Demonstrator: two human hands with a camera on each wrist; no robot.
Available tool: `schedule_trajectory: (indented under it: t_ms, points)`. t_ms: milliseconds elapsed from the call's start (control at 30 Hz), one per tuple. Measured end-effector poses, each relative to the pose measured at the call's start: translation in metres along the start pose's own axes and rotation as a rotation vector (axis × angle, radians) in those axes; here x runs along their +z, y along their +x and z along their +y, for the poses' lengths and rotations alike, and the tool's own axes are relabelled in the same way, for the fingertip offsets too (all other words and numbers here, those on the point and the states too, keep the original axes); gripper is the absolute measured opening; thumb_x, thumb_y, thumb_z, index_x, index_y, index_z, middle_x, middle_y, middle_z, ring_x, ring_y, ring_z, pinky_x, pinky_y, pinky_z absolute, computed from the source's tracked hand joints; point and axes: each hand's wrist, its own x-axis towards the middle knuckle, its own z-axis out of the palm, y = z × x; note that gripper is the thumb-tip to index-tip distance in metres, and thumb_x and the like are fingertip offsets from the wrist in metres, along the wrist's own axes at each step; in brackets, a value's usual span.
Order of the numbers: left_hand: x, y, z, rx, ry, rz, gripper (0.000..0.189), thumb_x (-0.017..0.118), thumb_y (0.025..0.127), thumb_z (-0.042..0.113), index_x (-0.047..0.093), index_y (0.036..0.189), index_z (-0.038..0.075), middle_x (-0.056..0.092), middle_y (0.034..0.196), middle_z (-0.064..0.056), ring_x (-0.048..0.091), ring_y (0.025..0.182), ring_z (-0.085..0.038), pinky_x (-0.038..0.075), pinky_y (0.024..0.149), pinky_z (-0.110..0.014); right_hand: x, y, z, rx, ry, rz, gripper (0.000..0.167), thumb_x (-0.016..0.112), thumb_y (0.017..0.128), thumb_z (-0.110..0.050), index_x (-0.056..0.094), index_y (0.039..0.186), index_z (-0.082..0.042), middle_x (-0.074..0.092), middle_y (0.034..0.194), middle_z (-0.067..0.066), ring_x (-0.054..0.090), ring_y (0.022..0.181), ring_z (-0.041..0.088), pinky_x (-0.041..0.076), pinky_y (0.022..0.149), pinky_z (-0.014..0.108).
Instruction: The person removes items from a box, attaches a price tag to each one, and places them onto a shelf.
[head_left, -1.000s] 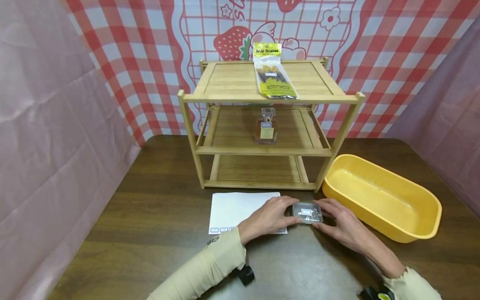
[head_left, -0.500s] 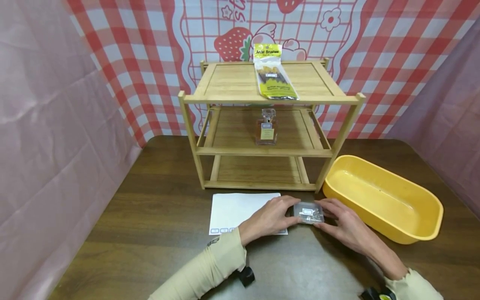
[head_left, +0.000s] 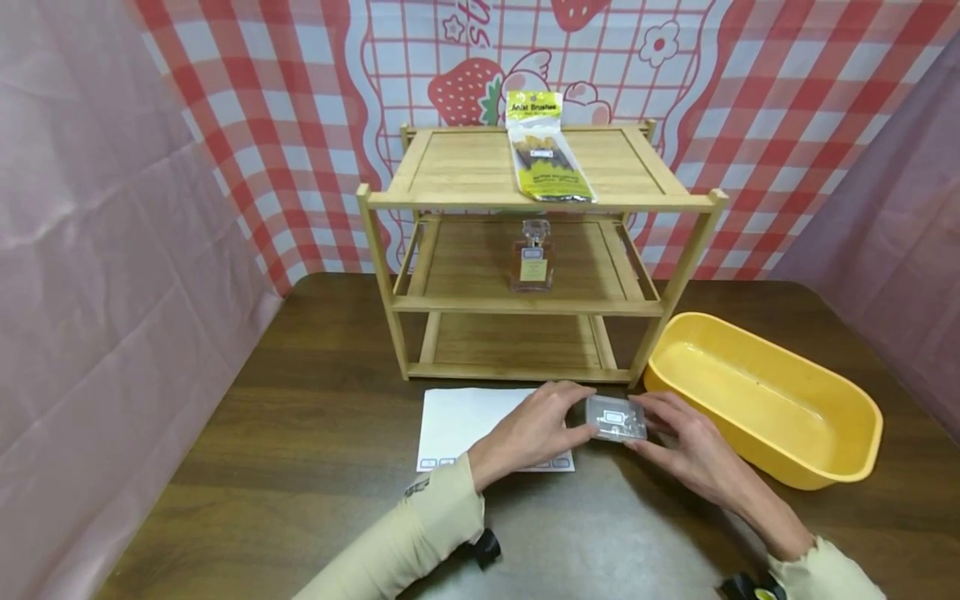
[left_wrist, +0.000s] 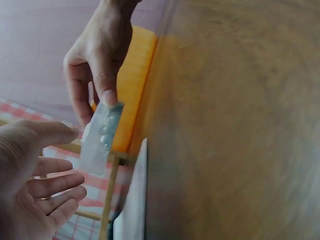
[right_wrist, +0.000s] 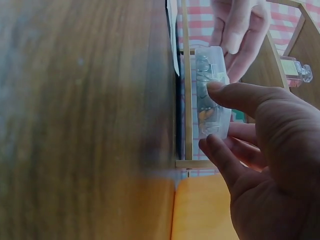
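Observation:
My right hand (head_left: 693, 442) pinches a small clear plastic case (head_left: 615, 419) by its right side, thumb in front and fingers behind. A white label sits on its lid, and small shiny pieces show through the wall of the case (right_wrist: 204, 92) in the right wrist view. At the case's left side is my left hand (head_left: 528, 433). In the left wrist view the left hand's fingers (left_wrist: 55, 185) are spread, with a gap between them and the case. A white sheet (head_left: 468, 421) with a row of small printed boxes lies partly under the left forearm.
Behind the hands stands a three-tier wooden shelf (head_left: 525, 307). A packet of artist brushes (head_left: 551, 171) lies on its top tier, and a perfume bottle (head_left: 532, 262) stands on the middle one. To the right is a yellow plastic basin (head_left: 765, 408).
The case has risen slightly and tilted toward the camera in the right hand. My left hand has shifted a little to the left.

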Motion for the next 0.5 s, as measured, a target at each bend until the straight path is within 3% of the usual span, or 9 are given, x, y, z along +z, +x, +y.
schedule_trajectory:
  t_ms: [267, 500]
  points:
    - [-0.027, -0.011, -0.003, -0.083, -0.032, 0.064, 0.045, 0.069, 0.101, 0.031, 0.063, 0.141, 0.01, 0.061, 0.144, -0.007, 0.05, 0.138, -0.026, 0.039, 0.116, -0.04, 0.0, 0.004, 0.0, -0.022, 0.003, 0.03, 0.058, 0.09, 0.071, 0.009, 0.066, 0.124, 0.006, 0.066, 0.115, 0.012, 0.066, 0.097, 0.019, 0.057, 0.084, 0.019]
    - [-0.045, -0.025, -0.013, -0.093, -0.111, 0.116, 0.041, 0.068, 0.101, 0.029, 0.065, 0.137, 0.009, 0.062, 0.14, -0.007, 0.052, 0.135, -0.028, 0.042, 0.113, -0.045, -0.001, 0.007, -0.002, -0.024, -0.016, 0.031, 0.059, 0.09, 0.071, 0.006, 0.066, 0.125, 0.007, 0.066, 0.117, 0.013, 0.065, 0.097, 0.021, 0.057, 0.084, 0.02]
